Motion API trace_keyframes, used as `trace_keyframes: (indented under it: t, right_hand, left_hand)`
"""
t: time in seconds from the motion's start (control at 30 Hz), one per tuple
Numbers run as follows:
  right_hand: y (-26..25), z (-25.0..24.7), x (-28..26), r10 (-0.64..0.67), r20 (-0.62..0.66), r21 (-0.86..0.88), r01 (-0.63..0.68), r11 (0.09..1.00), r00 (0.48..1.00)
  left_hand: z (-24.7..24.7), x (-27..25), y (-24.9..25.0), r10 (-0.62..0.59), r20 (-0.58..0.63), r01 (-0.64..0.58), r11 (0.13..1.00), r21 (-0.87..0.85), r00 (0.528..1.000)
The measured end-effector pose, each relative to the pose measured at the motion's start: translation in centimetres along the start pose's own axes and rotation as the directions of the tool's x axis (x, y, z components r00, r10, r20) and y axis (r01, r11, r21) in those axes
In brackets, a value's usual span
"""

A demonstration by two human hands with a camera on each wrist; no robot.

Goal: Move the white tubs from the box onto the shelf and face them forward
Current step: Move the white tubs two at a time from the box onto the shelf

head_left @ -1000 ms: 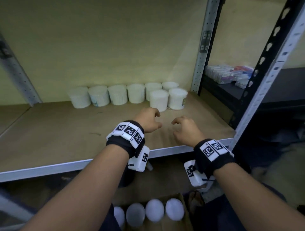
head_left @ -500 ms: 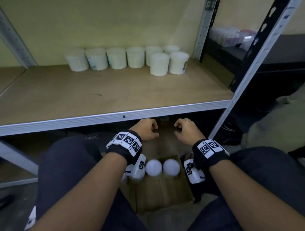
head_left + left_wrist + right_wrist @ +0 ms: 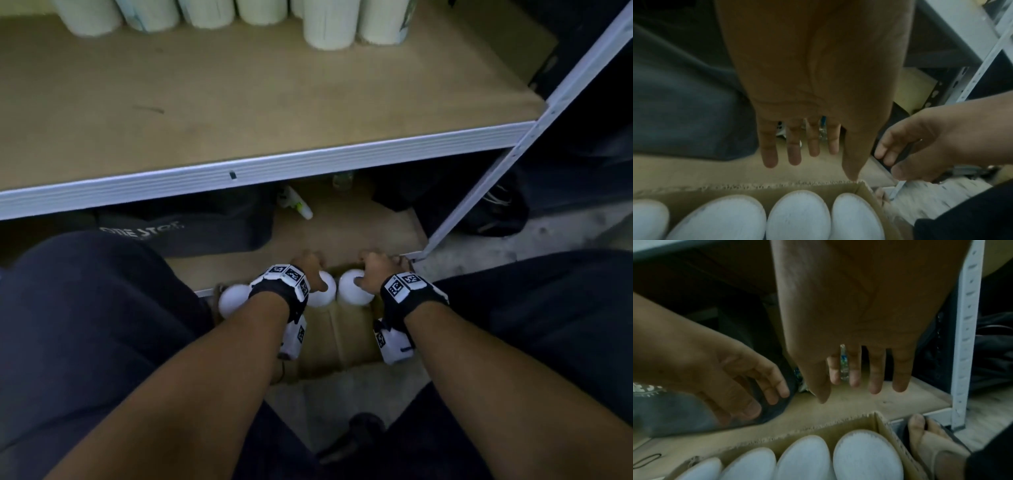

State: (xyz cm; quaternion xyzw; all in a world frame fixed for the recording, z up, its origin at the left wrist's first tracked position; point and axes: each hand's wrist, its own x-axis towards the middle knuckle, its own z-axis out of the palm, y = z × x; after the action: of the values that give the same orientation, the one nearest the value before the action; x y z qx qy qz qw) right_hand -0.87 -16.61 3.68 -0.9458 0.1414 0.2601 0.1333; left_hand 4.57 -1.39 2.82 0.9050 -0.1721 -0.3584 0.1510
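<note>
Below the shelf (image 3: 308, 164), left hand (image 3: 310, 270) and right hand (image 3: 373, 274) hover over white tubs (image 3: 799, 216) in a cardboard box (image 3: 882, 426), fingers loosely spread, holding nothing

"What's the person wearing?"

"Dark navy trousers (image 3: 85, 308) and bare forearms. Each wrist has a black band (image 3: 274, 294) topped with white blocks printed with black square codes."

"Anything under the wrists?"

"A white camera box (image 3: 294, 337) hangs below each band, with a small code on its side."
</note>
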Motion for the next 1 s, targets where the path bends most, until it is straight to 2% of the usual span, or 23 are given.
trace_keyframes:
  t: [0.1,0.3,0.5,0.63,0.73,0.83,1.0]
  right_hand:
    - [0.4,2.1,1.7,-0.005,0.049,0.017,0.004,1.0,0.999]
    - [0.0,6.0,4.9,-0.009,0.082,-0.028,0.011,1.0,0.997]
    - [0.6,9.2,6.9,0.079,0.102,-0.109,-0.067,0.992,0.992]
    - [0.7,10.0,7.8,0.055,0.115,-0.158,-0.036,0.987,0.992]
    - [0.8,10.4,8.2,0.047,0.067,-0.191,-0.033,0.981,0.997]
    - [1.0,10.8,8.6,0.041,0.088,-0.236,-0.02,0.972,0.995]
    - [0.9,10.8,8.7,0.049,0.095,-0.239,-0.025,0.971,0.994]
  left_hand:
    - [1.5,1.9,-0.3,0.019,0.049,-0.019,1.0,-0.005,0.999]
    - [5.2,5.4,-1.6,0.004,0.045,-0.005,1.0,0.027,0.999]
    - [7.7,7.2,-2.6,-0.068,0.049,0.065,0.996,0.064,0.996]
    - [9.2,7.7,-3.4,-0.056,-0.033,0.059,0.993,0.101,0.998]
    - [10.3,8.1,-4.0,-0.029,-0.074,0.04,0.987,0.153,0.997]
    - [10.9,8.4,-4.2,-0.022,-0.11,0.038,0.99,0.139,0.994]
    - [11.1,8.4,-4.5,-0.01,-0.106,0.023,0.992,0.123,0.994]
